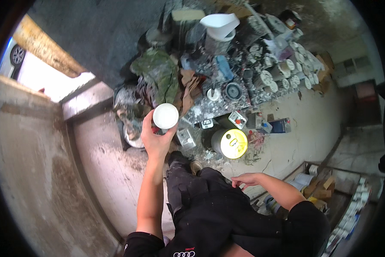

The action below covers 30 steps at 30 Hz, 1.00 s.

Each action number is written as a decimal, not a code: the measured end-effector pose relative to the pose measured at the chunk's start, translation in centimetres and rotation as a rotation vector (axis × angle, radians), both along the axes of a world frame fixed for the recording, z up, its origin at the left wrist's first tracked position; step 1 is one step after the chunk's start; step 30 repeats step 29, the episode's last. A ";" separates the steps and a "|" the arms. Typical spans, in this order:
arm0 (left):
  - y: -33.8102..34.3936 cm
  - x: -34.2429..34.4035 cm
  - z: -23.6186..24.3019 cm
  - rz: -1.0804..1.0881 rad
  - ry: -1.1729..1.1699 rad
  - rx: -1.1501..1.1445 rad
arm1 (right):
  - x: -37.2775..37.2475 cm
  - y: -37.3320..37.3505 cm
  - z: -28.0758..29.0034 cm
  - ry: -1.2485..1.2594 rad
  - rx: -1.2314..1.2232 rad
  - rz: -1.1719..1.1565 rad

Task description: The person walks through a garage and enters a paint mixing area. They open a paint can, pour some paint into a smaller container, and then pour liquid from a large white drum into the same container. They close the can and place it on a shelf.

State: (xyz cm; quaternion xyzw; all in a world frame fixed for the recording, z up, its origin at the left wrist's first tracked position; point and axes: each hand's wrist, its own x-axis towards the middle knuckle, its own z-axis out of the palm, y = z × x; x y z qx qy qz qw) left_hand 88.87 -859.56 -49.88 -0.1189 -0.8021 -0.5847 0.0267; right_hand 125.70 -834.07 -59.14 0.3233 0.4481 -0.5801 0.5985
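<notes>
My left hand [156, 139] is raised in front of me, thumb and fingers wrapped round a small white round tub [166, 115]. Its pale top faces up, and I cannot tell whether that is a lid or the inside. Beyond it lies a heap of green stained cloth [160, 73] at the edge of the cluttered bench. My right hand [246, 180] hangs beside my right thigh, holding nothing I can see, with its fingers loosely stretched and apart.
On the paint-splashed bench [209, 110] stand a white funnel-shaped vessel [220, 25], a dark round tin [234, 91] and several white-lidded containers [267, 79]. A yellow-topped drum [234, 144] and metal cans [186, 138] stand on the floor. Boxes [323, 188] fill a shelf at right.
</notes>
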 end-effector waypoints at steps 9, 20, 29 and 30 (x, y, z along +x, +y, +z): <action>2.9 -7.3 6.1 -0.158 0.047 0.000 | -8.0 -2.1 -5.4 0.086 0.619 -0.031; 7.9 -9.9 10.0 -0.173 0.098 -0.011 | -36.3 23.7 12.7 1.021 0.144 -2.085; 11.2 -9.6 11.3 -0.234 0.118 -0.029 | -41.0 28.8 17.7 1.227 0.239 -2.190; 11.2 -9.6 11.3 -0.234 0.118 -0.029 | -41.0 28.8 17.7 1.227 0.239 -2.190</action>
